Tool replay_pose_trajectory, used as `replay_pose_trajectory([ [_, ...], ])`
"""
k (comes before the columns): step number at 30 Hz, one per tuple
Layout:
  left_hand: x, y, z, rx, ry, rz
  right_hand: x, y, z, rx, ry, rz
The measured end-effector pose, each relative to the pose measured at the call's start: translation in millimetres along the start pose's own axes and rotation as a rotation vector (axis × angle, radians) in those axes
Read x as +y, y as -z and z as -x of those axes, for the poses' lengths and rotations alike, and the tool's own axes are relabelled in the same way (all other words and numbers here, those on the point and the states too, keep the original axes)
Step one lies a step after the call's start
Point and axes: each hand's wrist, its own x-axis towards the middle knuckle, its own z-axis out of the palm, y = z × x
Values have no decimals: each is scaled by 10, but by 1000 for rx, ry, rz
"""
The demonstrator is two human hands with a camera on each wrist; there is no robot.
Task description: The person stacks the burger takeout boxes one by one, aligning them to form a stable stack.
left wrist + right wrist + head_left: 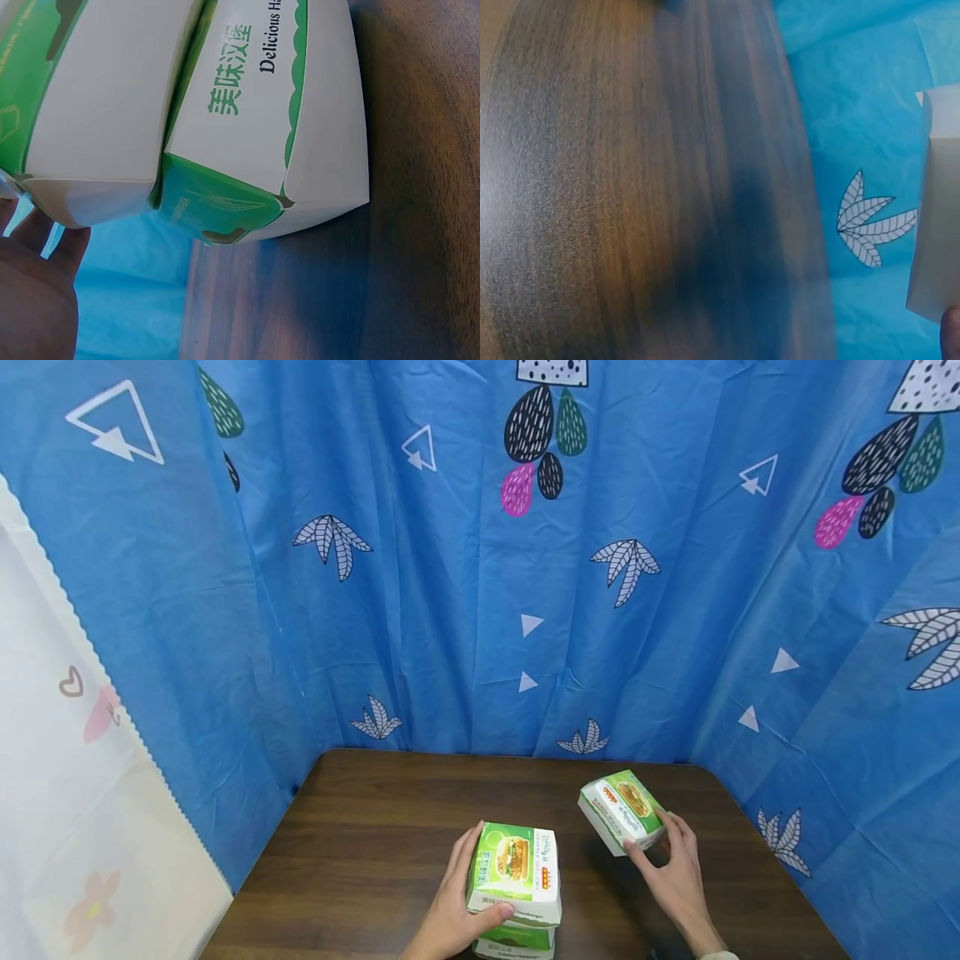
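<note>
A green and white hamburger box sits on top of a second hamburger box at the front of the table. My left hand grips the upper one, thumb on its near side and fingers along its left side. In the left wrist view the upper box rests on the lower box, with my left hand at its edge. Off to the right, my right hand holds a third hamburger box, tilted above the table. Only a pale side of this box shows in the right wrist view.
The dark wooden table has rounded far corners. A blue patterned curtain hangs behind it and along the right. At the left hangs a white curtain. A small dark object shows at the bottom edge.
</note>
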Motion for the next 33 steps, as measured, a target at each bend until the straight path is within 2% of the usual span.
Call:
replay_pose_trajectory([
  [6, 15, -12, -3, 15, 36, 25, -81, 33, 24, 16, 25, -20],
  [21, -21, -8, 3, -3, -7, 14, -219, 73, 51, 52, 97, -68],
  [33, -12, -16, -3, 8, 32, 21, -320, 111, 74, 52, 131, -72],
])
